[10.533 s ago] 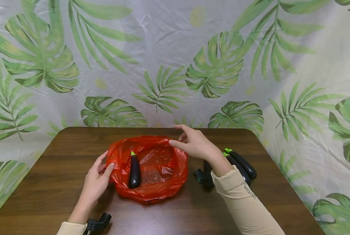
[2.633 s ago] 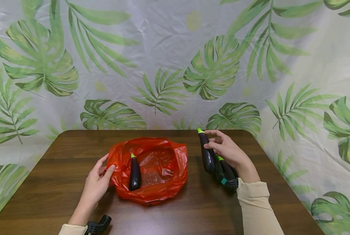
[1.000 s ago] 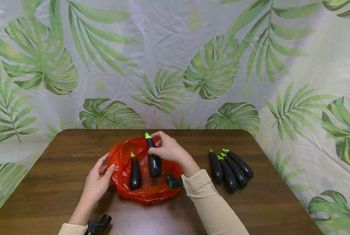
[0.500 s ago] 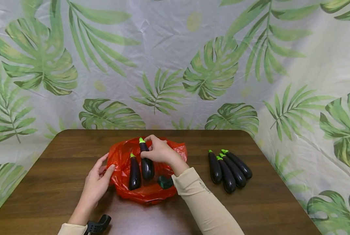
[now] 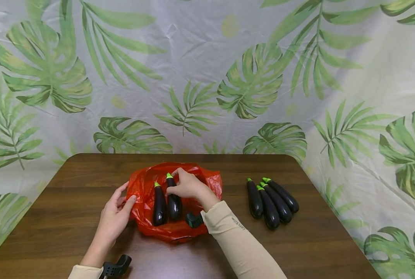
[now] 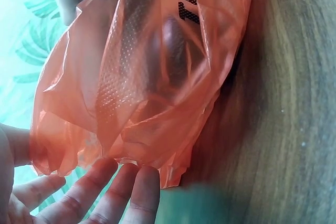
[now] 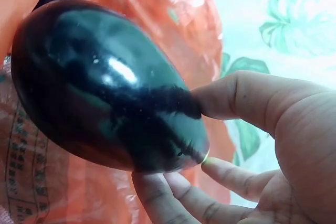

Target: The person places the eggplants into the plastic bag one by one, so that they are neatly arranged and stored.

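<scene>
Inside the spread red plastic bag [image 5: 193,231] my right hand [image 5: 188,186] pinches a glossy dark eggplant [image 5: 174,205] with a green stem end. The right wrist view shows the thumb on one side of that eggplant [image 7: 105,82] and fingers on the other. Another eggplant [image 5: 160,207] lies just left of it in the bag. My left hand [image 5: 113,213] holds the bag's left rim between thumb and fingers. In the left wrist view the fingers [image 6: 142,192] meet the edge of the translucent bag [image 6: 152,114], and dark shapes show through it.
Several more eggplants [image 5: 270,209] lie side by side on the brown wooden table [image 5: 319,248], right of the bag. A leaf-print cloth [image 5: 193,77] hangs behind the table's far edge. A black wrist device [image 5: 117,266] sits at the left cuff.
My right hand took an eggplant from the group at right, carried it left over the bag and lowered it in beside the other one. My left hand has stayed at the rim.
</scene>
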Motion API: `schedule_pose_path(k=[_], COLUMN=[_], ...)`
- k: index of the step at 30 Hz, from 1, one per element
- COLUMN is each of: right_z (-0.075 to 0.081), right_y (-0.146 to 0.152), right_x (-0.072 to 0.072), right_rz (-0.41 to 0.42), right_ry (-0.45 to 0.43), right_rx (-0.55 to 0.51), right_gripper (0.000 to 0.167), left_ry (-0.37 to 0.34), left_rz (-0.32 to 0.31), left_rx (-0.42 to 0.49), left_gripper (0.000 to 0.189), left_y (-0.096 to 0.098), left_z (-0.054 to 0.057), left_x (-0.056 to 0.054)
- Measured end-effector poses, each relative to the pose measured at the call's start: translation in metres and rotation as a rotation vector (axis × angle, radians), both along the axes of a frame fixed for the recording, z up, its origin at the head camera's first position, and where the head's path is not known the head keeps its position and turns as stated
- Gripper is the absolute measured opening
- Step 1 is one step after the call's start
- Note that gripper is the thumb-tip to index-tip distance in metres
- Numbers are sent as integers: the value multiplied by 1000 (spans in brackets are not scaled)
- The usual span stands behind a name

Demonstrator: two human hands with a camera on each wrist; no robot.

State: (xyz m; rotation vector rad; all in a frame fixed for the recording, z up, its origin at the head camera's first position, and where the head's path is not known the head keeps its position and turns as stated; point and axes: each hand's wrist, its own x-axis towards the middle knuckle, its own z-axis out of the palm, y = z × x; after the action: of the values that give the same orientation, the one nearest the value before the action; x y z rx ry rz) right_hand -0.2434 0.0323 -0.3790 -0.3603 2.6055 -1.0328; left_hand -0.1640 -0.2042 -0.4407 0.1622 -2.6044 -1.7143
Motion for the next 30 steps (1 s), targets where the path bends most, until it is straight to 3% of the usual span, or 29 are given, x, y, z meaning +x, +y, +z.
schedule_pose_path(k=[12,30], right_z=[-18,-32], right_y=[4,-3], right_x=[-6,-11], right_rz=[-27,-13], right_ry=[-29,-42], right_rx=[22,-43], right_gripper=[55,52], left_ry=[-7,2], left_rz=[0,-1], left_rx=[-5,-2], left_gripper=[64,63], left_y=[0,2], left_z=[0,2], left_x=[0,0])
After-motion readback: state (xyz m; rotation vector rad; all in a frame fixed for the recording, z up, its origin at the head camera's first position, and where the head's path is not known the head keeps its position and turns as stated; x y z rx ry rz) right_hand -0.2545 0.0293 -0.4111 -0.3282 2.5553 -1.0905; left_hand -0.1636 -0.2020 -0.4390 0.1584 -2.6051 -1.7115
